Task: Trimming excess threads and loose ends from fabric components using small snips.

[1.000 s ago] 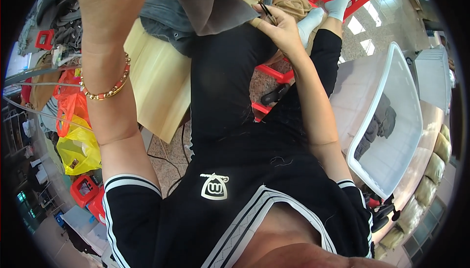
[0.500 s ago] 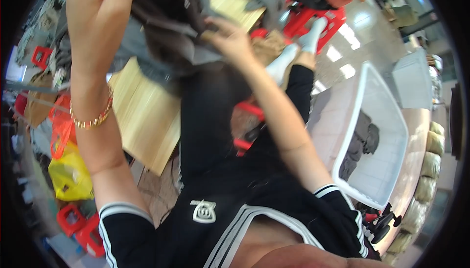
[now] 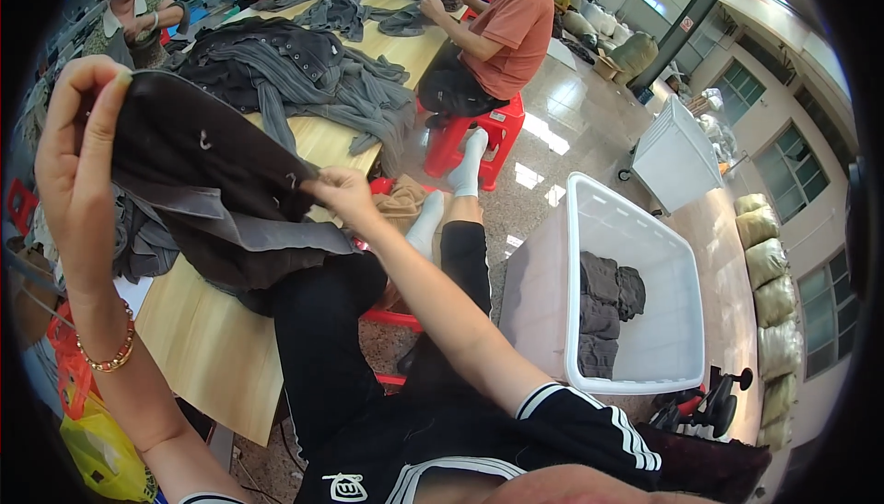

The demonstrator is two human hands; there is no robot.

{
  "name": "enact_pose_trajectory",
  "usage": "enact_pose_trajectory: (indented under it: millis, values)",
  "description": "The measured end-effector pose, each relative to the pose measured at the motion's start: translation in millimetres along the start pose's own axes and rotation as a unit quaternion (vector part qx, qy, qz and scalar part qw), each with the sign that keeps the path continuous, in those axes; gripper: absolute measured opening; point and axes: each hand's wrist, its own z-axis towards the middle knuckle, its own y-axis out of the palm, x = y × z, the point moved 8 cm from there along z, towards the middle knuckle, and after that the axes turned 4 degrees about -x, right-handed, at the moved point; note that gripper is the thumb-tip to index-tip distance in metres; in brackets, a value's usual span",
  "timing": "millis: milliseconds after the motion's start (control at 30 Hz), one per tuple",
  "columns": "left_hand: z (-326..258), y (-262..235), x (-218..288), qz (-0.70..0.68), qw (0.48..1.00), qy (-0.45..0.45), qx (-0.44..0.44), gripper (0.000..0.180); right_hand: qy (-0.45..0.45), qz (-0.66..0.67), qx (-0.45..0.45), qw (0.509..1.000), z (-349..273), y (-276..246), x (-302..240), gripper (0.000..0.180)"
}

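A dark brown garment (image 3: pixel 203 150) with a grey strip along one edge is stretched in front of me, partly over my left knee. Two small pale marks, like thread ends, show on its dark face. My left hand (image 3: pixel 78 136) is raised and pinches its upper left corner between thumb and fingers. At the other end, my right hand (image 3: pixel 343 196) is closed on the garment's edge; the fingertips are partly hidden. Behind it, a heap of grey and dark garments (image 3: pixel 276 71) lies on the wooden table (image 3: pixel 216 338).
To my right stands a white plastic bin (image 3: pixel 645 384) holding folded dark garments (image 3: pixel 599 306). A person in an orange shirt (image 3: pixel 506 16) sits on a red stool (image 3: pixel 493 131) ahead. Further workers are at the far left. A white cart (image 3: pixel 681 159) stands beyond the bin.
My view has swung upward, bringing more of the table, the workers and the bin into sight. The garment, bunched and blurred before, is now spread taut between my hands.
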Motion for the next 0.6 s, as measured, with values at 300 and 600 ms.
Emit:
enact_pose_trajectory:
  millis: [300, 600]
  values:
    - [-27.7, -67.2, -66.0, 0.065, 0.995, -0.078, -0.015, 0.030, -0.165, -0.058, 0.054, 0.983, -28.3, -119.0, -136.3, 0.015]
    - [-174.8, 27.3, -95.4, -0.221, 0.870, -0.381, -0.224, 0.011, -0.028, -0.105, -0.095, 0.990, -112.0, -182.9, -111.3, 0.015]
